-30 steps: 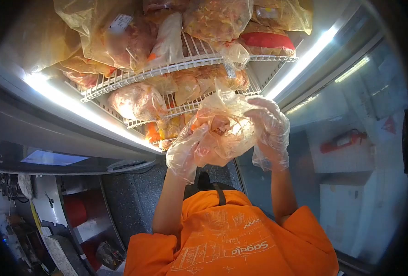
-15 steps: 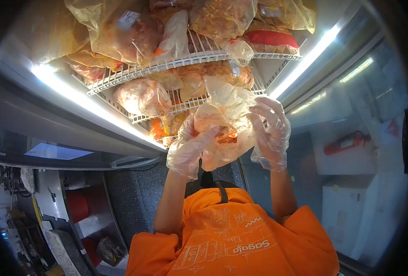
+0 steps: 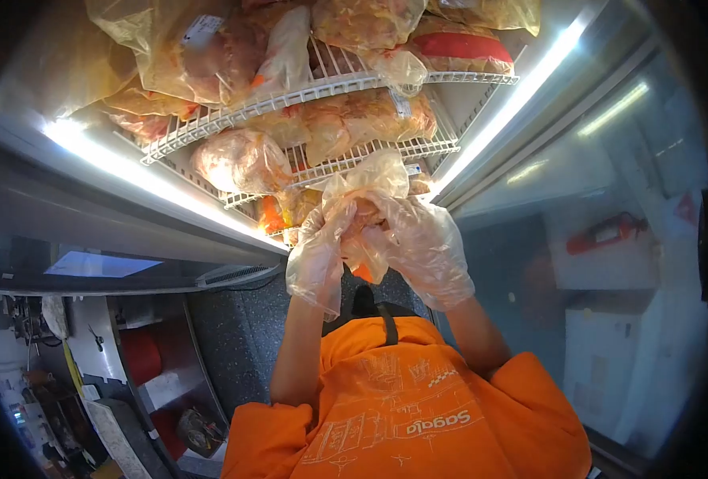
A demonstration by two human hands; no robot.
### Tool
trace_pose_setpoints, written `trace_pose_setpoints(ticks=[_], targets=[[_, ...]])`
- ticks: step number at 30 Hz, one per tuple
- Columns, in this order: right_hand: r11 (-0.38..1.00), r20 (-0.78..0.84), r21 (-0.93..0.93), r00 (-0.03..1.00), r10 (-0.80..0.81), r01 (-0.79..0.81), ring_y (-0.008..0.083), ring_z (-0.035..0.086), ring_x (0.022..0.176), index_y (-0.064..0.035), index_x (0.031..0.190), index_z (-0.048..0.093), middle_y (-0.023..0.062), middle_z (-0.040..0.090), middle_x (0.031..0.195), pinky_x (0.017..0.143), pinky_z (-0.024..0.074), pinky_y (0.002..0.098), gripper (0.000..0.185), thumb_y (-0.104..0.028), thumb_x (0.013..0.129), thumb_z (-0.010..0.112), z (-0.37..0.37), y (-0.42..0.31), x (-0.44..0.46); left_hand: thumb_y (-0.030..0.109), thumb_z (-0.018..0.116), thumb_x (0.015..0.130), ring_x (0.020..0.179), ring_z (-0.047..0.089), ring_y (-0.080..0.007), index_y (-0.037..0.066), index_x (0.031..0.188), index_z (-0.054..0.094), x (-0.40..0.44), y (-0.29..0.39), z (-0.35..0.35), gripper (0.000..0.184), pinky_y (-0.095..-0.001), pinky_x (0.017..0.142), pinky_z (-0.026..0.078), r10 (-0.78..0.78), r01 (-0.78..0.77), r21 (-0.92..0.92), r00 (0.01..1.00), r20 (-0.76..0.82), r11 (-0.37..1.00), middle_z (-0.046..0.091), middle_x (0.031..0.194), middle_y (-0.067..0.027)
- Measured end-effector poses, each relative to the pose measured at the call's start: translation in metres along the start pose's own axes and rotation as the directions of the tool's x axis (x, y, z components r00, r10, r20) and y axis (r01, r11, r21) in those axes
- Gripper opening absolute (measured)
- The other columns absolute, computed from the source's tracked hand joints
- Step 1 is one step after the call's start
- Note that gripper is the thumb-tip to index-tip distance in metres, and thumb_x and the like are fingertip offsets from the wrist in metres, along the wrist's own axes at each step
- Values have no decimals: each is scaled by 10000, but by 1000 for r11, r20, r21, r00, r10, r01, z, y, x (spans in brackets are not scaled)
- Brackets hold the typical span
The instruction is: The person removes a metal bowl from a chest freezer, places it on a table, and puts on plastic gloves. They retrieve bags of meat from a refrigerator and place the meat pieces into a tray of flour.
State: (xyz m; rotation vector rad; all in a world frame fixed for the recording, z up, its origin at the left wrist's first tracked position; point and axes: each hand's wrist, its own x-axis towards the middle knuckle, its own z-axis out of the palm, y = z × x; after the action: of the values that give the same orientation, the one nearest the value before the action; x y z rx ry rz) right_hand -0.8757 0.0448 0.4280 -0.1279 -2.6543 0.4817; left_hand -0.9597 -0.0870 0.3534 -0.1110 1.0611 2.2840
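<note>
Looks like a food shop or commercial kitchen, can't tell which. There's a lit upright fridge [image 3: 459, 97] with what looks like bagged raw meat [image 3: 242, 164] on wire shelves [image 3: 330, 85], and both hands [image 3: 427, 251] wear clear disposable gloves [image 3: 312, 270].

I watch through 1 head camera facing forward and steeply down, the shirt [image 3: 410, 383] close below, the shelves [image 3: 466, 77] farther ahead.

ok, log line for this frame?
left hand: gloved, holding plastic bag | right hand: gloved, touching plastic bag | bag position: before wire shelves
</note>
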Motion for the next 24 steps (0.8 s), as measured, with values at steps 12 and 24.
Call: trace_pose_setpoints(ticks=[12, 24], targets=[[993, 17, 110, 999, -45, 43, 259, 608, 927, -74, 992, 661, 76, 620, 958, 799, 521, 374, 305, 36, 708, 648, 36, 15, -2, 193, 607, 964, 930, 568, -128, 33, 1140, 646, -15, 39, 8, 241, -279, 847, 461, 241, -228, 678, 967, 76, 699, 644, 1016, -46], [696, 247, 559, 891, 380, -452, 187, 613, 1080, -33, 1183, 615, 103, 621, 1247, 920, 489, 324, 474, -182, 771, 797, 10, 39, -12, 160, 631, 959, 930, 575, -76, 50, 1118, 652, -27, 59, 34, 195, -251, 848, 466, 265, -275, 256, 962, 72, 927, 654, 1032, 10]])
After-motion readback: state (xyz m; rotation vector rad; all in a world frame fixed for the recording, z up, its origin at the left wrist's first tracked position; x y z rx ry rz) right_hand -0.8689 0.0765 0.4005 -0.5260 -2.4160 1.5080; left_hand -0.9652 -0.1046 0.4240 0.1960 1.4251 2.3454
